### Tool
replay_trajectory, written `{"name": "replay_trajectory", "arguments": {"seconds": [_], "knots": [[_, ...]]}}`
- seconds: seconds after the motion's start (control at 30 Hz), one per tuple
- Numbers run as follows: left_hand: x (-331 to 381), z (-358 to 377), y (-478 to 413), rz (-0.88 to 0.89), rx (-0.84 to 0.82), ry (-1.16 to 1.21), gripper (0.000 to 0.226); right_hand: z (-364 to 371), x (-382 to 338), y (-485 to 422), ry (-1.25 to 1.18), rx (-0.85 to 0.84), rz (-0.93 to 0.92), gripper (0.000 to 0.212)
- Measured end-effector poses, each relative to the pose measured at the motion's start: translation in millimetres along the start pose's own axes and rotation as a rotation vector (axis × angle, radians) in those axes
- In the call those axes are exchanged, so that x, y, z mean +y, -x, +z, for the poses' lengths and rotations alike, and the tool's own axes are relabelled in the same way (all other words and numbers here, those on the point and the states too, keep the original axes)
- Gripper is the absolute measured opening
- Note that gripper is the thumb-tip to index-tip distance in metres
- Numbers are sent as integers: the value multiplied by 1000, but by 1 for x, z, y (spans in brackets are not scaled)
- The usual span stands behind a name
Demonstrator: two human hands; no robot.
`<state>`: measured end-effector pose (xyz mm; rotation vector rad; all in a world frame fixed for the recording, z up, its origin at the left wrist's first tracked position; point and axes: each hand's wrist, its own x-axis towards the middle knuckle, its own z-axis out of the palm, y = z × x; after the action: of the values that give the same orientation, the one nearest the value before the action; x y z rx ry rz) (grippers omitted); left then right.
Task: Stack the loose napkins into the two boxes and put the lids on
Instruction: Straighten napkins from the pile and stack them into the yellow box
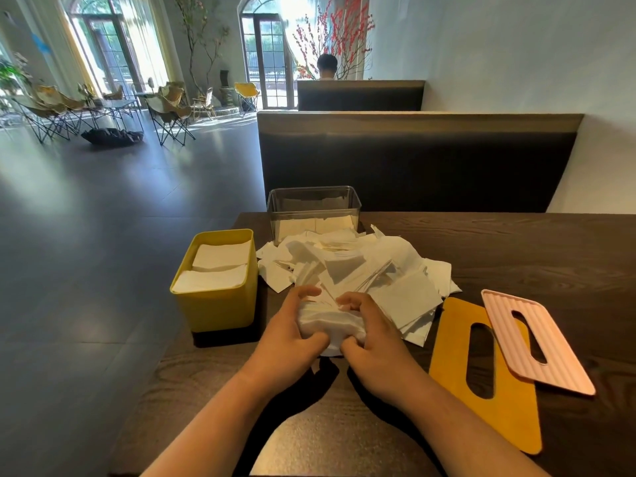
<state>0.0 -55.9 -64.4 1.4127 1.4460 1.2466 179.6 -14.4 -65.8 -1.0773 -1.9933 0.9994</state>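
Both hands work close together at the near centre of a dark wooden table (516, 242). Left hand (287, 335) and right hand (373, 342) each curl their fingers around the same small bunch of white napkins (330, 323), gripping it from either side with thumbs at its near edge and fingertips on its far edge. Just beyond the hands, a loose heap of white paper napkins (361, 266) spreads across the table's middle. To the left of the heap, at the table's left edge, stands a yellow box (215, 304), open at the top, with two neat stacks of napkins inside. Farther away, behind the heap, sits a clear plastic box (314, 208), also open, with a shallow layer of napkins at its bottom. To the right of the hands lie two lids, each with a long slot: a mustard-yellow lid (451, 366) flat on the table, and a ribbed pink lid (564, 356) partly overlapping its right side. Beyond the table rises a dark booth seat back (413, 160).
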Motion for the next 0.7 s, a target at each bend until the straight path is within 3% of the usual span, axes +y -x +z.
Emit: {"name": "replay_trajectory", "arguments": {"seconds": [0.2,0.4,0.57,0.7], "knots": [[-2,-4,-5,-29,45,105,58,-2,4,-2,-137,88,41,50],[4,-8,-8,-56,83,468,56,-5,1,-5,-449,-75,161,47],[1,0,-8,-54,43,406,58,-4,-3,-7,-452,-51,155,34],[1,-1,-5,-30,-20,229,68,-7,-2,-7,-516,66,183,28]]}}
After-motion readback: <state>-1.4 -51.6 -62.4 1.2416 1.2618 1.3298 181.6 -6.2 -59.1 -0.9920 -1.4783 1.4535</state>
